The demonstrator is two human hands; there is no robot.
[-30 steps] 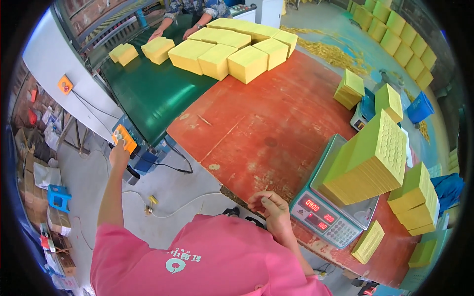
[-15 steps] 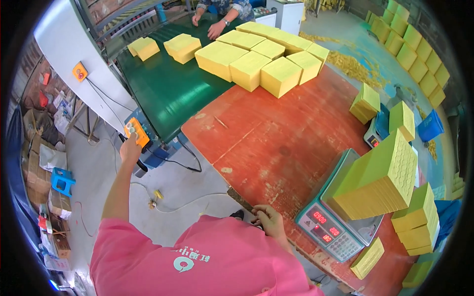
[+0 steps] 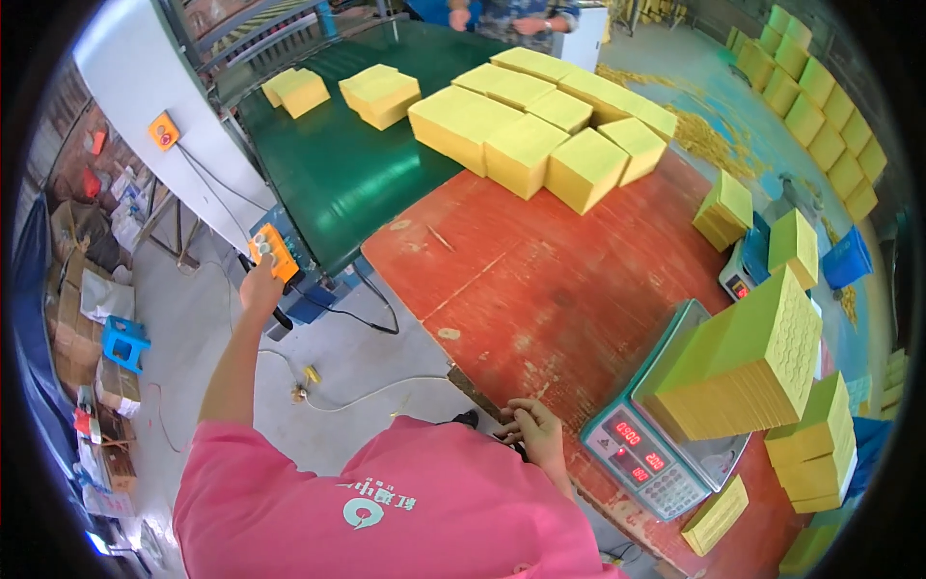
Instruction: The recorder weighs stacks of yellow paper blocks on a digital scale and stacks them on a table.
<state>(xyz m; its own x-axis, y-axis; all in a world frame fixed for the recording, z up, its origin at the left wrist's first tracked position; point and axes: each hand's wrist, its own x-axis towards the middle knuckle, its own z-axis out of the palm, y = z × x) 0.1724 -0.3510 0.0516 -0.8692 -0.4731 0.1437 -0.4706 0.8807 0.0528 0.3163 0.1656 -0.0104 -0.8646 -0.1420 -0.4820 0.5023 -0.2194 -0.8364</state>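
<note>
Control box [image 3: 273, 253], orange, sits at the near corner of the green belt [image 3: 347, 174]; left hand [image 3: 258, 287] reaches up to it, fingers curled on its lower edge. Press squarely with the thumb. Right hand [image 3: 532, 434] rests, fingers together, on the desk [image 3: 540, 280] edge

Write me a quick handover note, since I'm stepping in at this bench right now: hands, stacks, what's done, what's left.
Left hand: stretched out to the orange control box beside the green conveyor belt, touching it.
Right hand: resting on the near edge of the red table, holding nothing visible.
Done: one tall yellow stack sits on the scale.
Left: yellow stacks crowd the belt's end and the table's far edge; two more lie further up the belt.
</note>
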